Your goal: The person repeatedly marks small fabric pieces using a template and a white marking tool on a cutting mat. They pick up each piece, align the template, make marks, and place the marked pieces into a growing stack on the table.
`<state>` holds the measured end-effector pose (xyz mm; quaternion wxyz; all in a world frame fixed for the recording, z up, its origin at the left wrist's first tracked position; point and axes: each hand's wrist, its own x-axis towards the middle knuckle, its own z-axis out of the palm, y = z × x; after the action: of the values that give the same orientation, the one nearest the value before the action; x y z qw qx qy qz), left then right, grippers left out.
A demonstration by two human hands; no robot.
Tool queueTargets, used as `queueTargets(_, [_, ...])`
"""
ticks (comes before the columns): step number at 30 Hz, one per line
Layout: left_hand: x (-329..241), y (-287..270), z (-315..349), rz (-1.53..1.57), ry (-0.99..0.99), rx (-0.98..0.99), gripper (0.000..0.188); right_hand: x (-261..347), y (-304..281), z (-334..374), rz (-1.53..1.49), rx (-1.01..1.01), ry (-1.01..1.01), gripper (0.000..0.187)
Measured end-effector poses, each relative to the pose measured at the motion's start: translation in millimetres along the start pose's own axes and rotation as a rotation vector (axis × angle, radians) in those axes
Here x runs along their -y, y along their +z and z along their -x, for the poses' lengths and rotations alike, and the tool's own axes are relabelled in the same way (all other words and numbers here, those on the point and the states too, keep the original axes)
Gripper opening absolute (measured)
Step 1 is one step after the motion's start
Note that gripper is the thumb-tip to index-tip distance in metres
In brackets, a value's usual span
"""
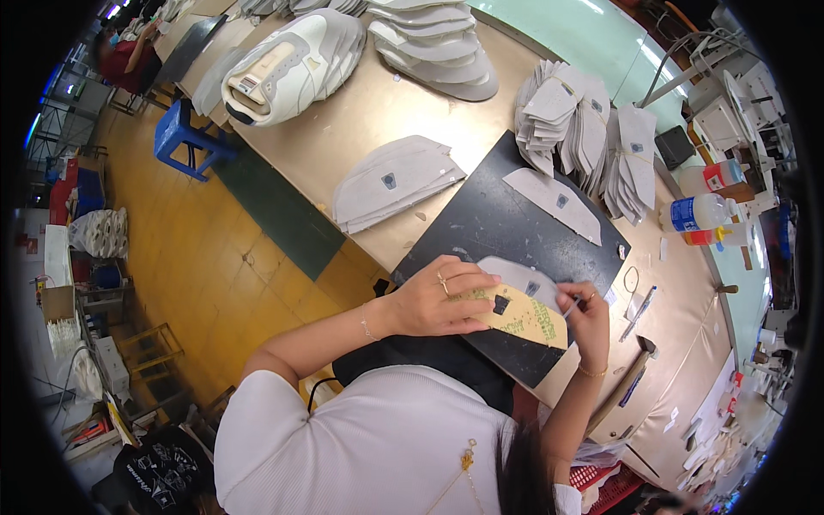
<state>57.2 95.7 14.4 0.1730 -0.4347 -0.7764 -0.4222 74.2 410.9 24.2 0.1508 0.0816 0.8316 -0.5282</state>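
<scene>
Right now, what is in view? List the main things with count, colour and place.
Table: one, tan, centre
Mat: one, black, on the table
Printed piece: one, yellow, over the mat
Near panel: one, grey, behind the printed piece
Loose panel: one, grey, on the mat
Flat stack: one, grey, left of mat
Panel bundles: several, grey, beyond the mat
Tall stacks: several, white and grey, far end
Bottles: at least three, pale, right
Stool: one, blue, left
Co-worker: one, red top, upper left
Left hand: one, on the printed piece
Right hand: one, at the near panel
</scene>
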Motion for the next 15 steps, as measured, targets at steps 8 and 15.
queueTargets(8, [-6, 22, 6, 0.024, -0.044, 0.227, 0.035, -41, 3, 23, -0.713, -0.616, -0.192, 0.024])
queueTargets(15, [4, 42, -17, -0.052, -0.028, 0.252, 0.034, -30, 19, 28, -0.745, -0.605, -0.216, 0.026])
